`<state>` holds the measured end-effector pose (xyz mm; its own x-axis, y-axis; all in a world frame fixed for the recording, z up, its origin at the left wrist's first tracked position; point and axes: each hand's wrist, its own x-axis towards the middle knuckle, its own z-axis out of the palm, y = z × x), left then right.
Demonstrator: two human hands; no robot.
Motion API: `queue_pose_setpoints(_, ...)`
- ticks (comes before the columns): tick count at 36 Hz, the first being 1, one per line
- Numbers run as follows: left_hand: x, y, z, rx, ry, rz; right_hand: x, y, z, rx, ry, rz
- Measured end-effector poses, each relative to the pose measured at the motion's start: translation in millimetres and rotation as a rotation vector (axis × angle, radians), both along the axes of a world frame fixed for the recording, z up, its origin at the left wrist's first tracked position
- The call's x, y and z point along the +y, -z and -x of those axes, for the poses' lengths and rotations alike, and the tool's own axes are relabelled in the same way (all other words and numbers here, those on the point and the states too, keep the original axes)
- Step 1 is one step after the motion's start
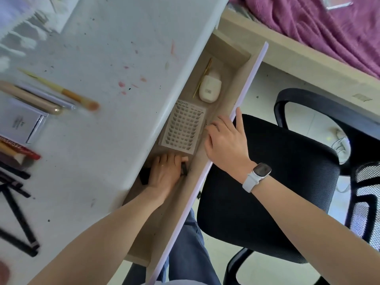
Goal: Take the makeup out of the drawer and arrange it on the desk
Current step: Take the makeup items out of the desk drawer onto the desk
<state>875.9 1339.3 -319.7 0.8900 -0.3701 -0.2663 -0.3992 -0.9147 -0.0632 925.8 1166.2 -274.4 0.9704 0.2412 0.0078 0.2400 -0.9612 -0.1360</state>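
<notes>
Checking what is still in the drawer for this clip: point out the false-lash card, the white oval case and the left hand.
false-lash card (pixel 183 127), head view, middle of the lash rows.
white oval case (pixel 209 89), head view, centre of its top face.
left hand (pixel 166 171), head view, back of the hand, on a dark item.

Both forearms are bare to the bottom edge of the picture, and no sleeves are seen. A watch (pixel 259 176) is worn on the right wrist: its dark, rounded-square face is set in a pale case and carried on a smooth white strap. The left wrist is left bare. Blue denim trousers (pixel 191 249) are worn on the legs. No rings can be made out on the fingers.
</notes>
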Motion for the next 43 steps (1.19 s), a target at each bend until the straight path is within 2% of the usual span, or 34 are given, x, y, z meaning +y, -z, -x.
queue_pose_setpoints(3, -1, -13, 3, 0.143, -0.128, 0.134, -2, -7, -27, 0.164, -0.008, 0.107)
queue_pose_setpoints(7, 0, -27, 1, 0.273, -0.272, 0.254, 0, -12, -68, 0.279, -0.023, 0.13)
queue_pose_setpoints(12, 2, -39, -2, 0.309, -0.414, 0.386, 15, -4, -111, 0.494, 0.16, 0.012)
queue_pose_setpoints(17, 2, -50, -2, 0.332, -0.504, 0.497, 25, 21, -131, 0.626, 0.354, -0.056)
queue_pose_setpoints(19, 3, -55, 1, 0.336, -0.52, 0.524, 26, 32, -131, 0.609, 0.381, -0.038)
queue_pose_setpoints(25, 2, -65, 8, 0.39, -0.574, 0.594, 27, 46, -122, 0.374, 0.335, 0.039)
queue_pose_setpoints(29, 4, -72, 8, 0.427, -0.623, 0.65, 27, 45, -120, 0.351, 0.341, 0.036)
queue_pose_setpoints(33, 10, -82, 4, 0.477, -0.728, 0.745, 35, 34, -120, 0.424, 0.423, -0.111)
queue_pose_setpoints(39, 17, -96, -2, 0.538, -0.756, 0.875, 34, 2, -114, 0.345, 0.632, -0.432)
queue_pose_setpoints(43, 21, -104, -7, 0.601, -0.85, 1.055, 32, -18, -99, 0.322, 0.679, -0.64)
